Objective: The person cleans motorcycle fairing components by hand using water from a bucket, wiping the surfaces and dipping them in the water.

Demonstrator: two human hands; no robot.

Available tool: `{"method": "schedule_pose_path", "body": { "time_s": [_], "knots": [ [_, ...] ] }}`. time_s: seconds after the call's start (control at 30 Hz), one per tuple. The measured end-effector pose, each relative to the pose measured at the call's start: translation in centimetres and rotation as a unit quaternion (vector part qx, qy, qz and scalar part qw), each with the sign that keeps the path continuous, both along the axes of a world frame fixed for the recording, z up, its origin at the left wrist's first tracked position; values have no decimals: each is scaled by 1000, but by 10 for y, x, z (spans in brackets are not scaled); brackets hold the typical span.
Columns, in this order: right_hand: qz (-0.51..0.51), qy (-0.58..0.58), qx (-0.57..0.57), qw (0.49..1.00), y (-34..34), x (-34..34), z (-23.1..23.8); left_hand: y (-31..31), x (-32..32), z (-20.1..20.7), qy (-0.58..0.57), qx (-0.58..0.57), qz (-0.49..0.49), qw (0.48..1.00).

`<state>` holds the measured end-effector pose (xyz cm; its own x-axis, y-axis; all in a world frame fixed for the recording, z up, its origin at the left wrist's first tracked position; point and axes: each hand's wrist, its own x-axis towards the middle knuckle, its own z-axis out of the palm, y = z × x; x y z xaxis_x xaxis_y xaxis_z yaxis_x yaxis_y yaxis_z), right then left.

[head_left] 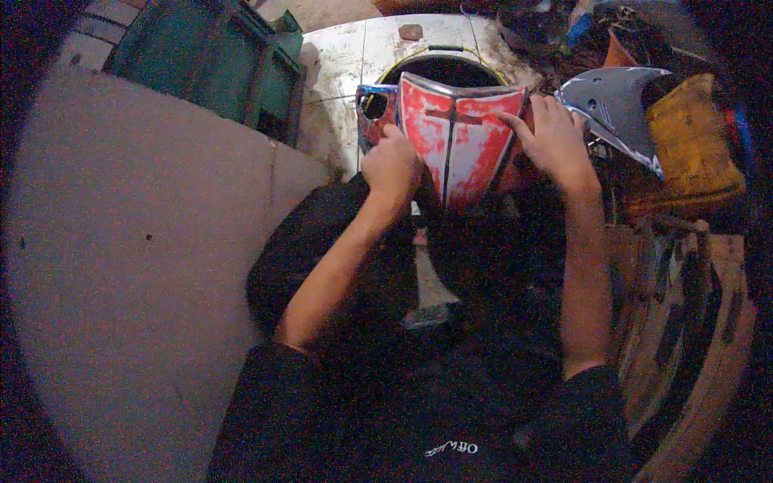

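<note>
Above my lap is a shield-shaped fairing panel (423, 133), patchy red and whitish with dark lines down its middle and a dark bar across its upper part. It tapers toward me. My left hand (390, 167) is closed at its left edge, with the fingers curled and partly hidden. At the upper right edge, my right hand (558, 138) grips the panel, thumb on the front face and fingers over the side. A blue-and-red side part with a dark oval opening (375, 106) shows beyond my left hand. Whether it joins the panel I cannot tell.
A black bucket (443, 71) with a yellowish rim stands just behind the panel on dirty white tiles (334, 64). A grey fairing piece (605, 103) and a worn yellow container (694, 149) lie right. Wooden slats (684, 322) are nearer. Left are a pale board (153, 266) and green metal cabinet (197, 68).
</note>
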<state>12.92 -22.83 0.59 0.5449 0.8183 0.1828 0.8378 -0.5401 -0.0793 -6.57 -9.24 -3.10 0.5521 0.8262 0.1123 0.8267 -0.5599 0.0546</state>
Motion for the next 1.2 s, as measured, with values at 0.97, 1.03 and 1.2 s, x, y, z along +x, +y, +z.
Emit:
{"method": "schedule_pose_path", "body": {
  "time_s": [0.97,1.03,1.2],
  "knots": [
    [-11,9,2,1000,-1,3,4,-23,4,-3,28,-6,-39,999],
    [-13,23,-23,999,4,-3,11,-1,7,5,-16,1,4,1000],
    [-10,24,6,1000,-6,1,8,-52,0,7,71,-58,-51,995]
  ]
}}
